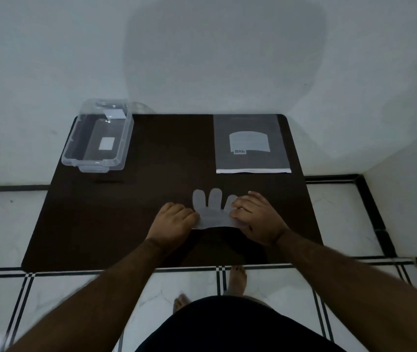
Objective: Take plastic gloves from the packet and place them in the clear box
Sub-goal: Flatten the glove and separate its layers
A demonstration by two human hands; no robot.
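From the head camera we look down on a dark brown table (116,224) pushed against a pale wall (202,47). A translucent plastic glove (211,212) lies flat on the table just below the middle of the picture, its finger lobes pointing toward twelve o'clock, away from us, and its cuff edge toward six. Its long axis runs roughly twelve to six, leaning slightly toward eleven at the fingertips. We count three lobes clearly; anything further to the three o'clock side is hidden under a hand.

Our left hand (174,219) rests knuckles-up at the nine o'clock side of the glove, fingers curled inward with the tips against the cuff's edge. Our right hand (258,217) sits at the three o'clock side, fingers bent and overlapping the glove's edge and one lobe. Both hands touch the glove, but we cannot tell whether they pinch the plastic or only press it against the table.

The glove packet (251,143) lies flat at about one o'clock from the glove, well apart from it, its white strip edge toward us and a printed label upside down to our view. The clear box (98,138) stands open-topped at about ten o'clock, near the table's far left corner, with nothing we can make out inside but a white label.

Below the table edge we see tiled floor (50,301) and bare feet (237,278).
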